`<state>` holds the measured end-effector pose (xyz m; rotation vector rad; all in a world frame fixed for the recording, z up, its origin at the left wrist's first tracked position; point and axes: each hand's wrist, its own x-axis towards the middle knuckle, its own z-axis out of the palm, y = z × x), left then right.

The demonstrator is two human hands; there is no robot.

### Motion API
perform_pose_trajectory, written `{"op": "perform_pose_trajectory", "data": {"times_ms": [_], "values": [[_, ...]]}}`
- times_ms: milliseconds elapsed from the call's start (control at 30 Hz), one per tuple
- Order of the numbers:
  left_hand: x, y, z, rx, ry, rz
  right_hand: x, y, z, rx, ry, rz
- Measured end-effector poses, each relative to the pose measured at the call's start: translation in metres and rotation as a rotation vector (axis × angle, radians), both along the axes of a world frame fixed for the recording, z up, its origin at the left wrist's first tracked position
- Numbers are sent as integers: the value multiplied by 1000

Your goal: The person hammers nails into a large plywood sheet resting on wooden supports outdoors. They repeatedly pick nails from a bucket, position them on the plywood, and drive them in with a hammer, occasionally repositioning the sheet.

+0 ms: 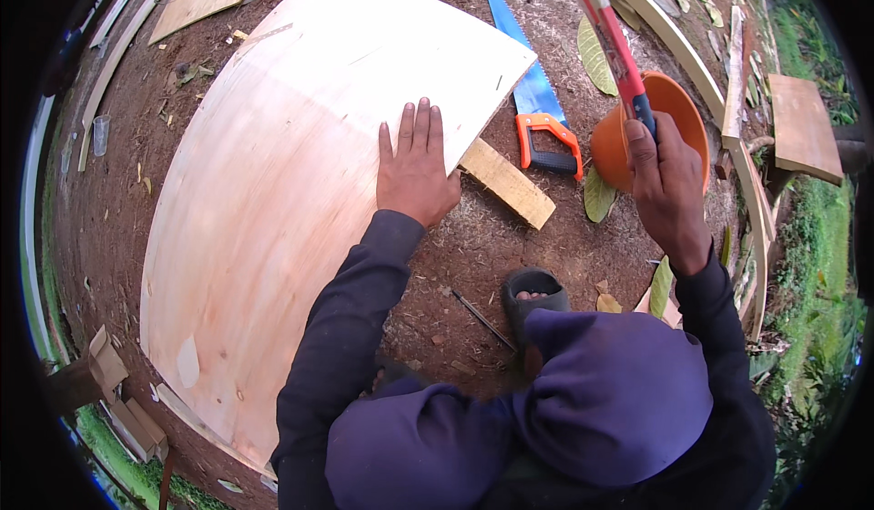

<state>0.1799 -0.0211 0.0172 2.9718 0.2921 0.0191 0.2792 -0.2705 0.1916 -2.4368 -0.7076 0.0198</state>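
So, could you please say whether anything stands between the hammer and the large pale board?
Nothing visible does: the right hand holds the hammer up, the saw lies on the ground, and the left hand rests on the board.

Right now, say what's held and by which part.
The right hand holds a hammer by its dark grip; the left hand rests on plywood, holding nothing.

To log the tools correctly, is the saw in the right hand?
No, the right hand holds a hammer, while the saw lies on the ground.

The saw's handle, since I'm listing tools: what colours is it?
The saw's handle is bright orange and near-black, shown in the head view.
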Motion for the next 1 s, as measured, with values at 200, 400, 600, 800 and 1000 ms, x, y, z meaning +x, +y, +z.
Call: {"op": "perform_pose_trajectory", "data": {"times_ms": [200,400,600,800,1000], "values": [[-5,2,1,10,2,9,-5,14,-2,331,-44,-28],[10,0,5,10,-10,10,7,-11,-39,-237,108,126],[-9,7,0,18,16,31,2,28,27,644,22,78],[5,0,2,-16,-3,4,12,-24,-89,-336,72,132],[-4,2,-3,-13,-4,25,7,18,12,467,90,-33]]}}
